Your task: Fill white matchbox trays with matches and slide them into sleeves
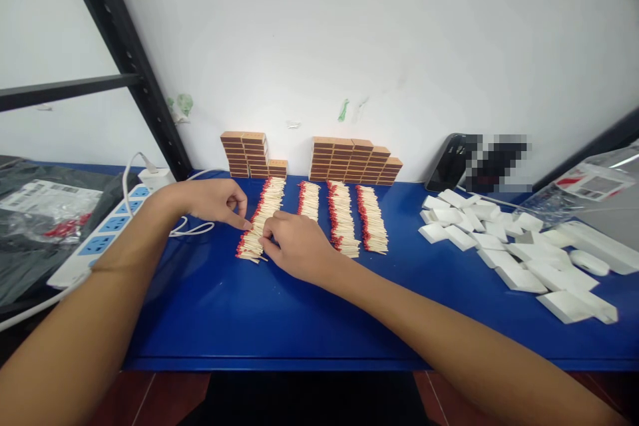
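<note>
Blue tabletop [210, 306] carries everything. Near its middle the right hand [297, 246] has its fingers [267, 231] bent, the tips pinched on the near end of the left row of matches [264, 210]. At 9 o'clock of that row the left hand [214, 203] is loosely curled, grasping nothing, with one fingertip touching the row's edge. Three more match rows [342, 216] lie at 3 o'clock, with white trays [504, 253] beyond them. Matchbox stacks [349, 163] stand at 12 o'clock.

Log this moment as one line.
left hand: touching leftmost match row | right hand: fingertips on same row | behind: matchbox stacks | right: white trays
</note>
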The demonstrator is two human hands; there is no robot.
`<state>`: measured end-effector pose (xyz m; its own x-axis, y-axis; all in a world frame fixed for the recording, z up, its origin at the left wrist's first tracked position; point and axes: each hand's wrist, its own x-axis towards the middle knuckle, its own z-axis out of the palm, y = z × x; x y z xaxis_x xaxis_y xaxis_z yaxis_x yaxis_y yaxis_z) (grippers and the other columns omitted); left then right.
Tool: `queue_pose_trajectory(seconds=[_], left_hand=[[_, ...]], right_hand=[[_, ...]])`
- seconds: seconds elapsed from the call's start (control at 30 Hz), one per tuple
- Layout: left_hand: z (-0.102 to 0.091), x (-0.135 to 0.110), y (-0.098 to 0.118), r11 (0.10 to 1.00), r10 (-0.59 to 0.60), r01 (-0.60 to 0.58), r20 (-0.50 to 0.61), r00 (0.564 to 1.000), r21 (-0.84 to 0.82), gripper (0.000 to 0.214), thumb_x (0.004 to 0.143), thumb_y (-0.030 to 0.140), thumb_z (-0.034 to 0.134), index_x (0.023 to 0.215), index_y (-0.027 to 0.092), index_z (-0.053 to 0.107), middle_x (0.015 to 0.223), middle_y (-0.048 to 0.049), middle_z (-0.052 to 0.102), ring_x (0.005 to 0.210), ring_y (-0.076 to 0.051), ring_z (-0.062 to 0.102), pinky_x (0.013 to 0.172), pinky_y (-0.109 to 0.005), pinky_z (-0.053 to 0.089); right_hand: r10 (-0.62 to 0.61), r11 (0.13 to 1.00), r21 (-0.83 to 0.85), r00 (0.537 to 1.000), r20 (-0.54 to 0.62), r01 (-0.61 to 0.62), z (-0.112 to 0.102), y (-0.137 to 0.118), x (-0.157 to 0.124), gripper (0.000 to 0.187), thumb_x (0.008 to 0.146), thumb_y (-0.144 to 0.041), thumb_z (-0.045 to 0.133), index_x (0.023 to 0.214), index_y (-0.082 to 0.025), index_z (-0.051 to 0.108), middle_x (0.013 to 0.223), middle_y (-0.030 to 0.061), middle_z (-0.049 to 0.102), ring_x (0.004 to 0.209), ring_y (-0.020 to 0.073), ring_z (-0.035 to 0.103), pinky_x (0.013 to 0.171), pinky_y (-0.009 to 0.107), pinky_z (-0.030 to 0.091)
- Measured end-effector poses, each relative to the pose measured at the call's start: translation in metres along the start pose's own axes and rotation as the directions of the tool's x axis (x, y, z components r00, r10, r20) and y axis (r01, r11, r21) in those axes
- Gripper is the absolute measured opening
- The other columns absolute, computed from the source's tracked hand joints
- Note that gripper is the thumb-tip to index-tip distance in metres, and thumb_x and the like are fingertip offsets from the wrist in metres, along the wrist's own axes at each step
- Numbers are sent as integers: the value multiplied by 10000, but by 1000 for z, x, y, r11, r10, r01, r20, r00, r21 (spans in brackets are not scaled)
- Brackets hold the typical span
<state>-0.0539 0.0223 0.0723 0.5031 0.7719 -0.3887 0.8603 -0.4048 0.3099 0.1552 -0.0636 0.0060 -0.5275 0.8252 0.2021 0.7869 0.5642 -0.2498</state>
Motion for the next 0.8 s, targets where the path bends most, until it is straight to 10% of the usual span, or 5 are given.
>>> queue_pose_trajectory(seconds=[0.8], left_hand=[[2, 0, -1, 1000, -5, 5, 31, 1000, -6, 404, 682, 594, 807, 725, 203, 717, 617, 4, 569, 595, -153, 482, 557, -271, 339]], right_hand=[[-55, 997, 59, 998, -27, 57, -2, -3, -3, 233, 1049, -246, 509, 1070, -201, 737, 1064, 56, 715, 881, 190, 671, 691, 307, 412]])
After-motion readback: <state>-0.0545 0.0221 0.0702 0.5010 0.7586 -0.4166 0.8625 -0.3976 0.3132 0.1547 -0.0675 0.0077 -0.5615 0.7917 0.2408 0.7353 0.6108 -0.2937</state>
